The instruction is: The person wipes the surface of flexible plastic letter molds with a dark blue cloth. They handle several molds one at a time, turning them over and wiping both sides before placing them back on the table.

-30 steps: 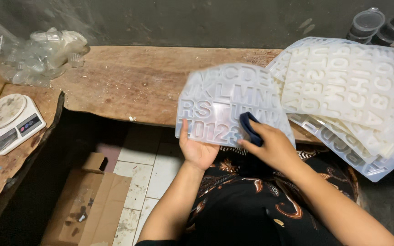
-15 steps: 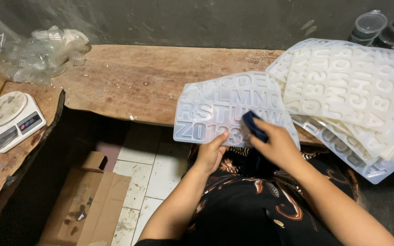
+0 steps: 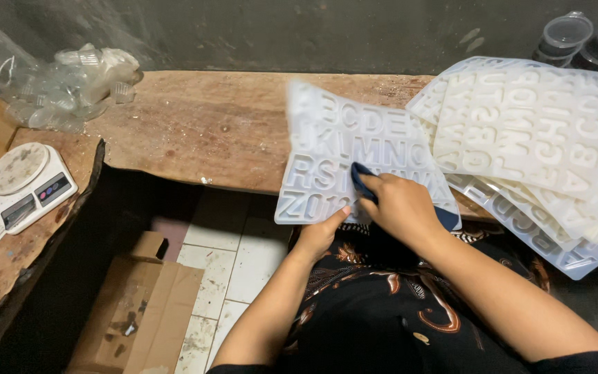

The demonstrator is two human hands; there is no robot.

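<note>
Since a moment ago we have tilted the translucent letter mould (image 3: 340, 149) up; our left hand (image 3: 320, 235) pinches its lower edge, our right hand (image 3: 399, 208) clamps a dark blue cloth (image 3: 363, 181) against it above the wooden surface (image 3: 209, 131), so wiping continues.

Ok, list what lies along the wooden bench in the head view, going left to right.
Kitchen scale → bundle of clear plastic → translucent letter mould held by the left hand, with the right hand pressing a dark blue cloth on it → stack of white moulds.
</note>
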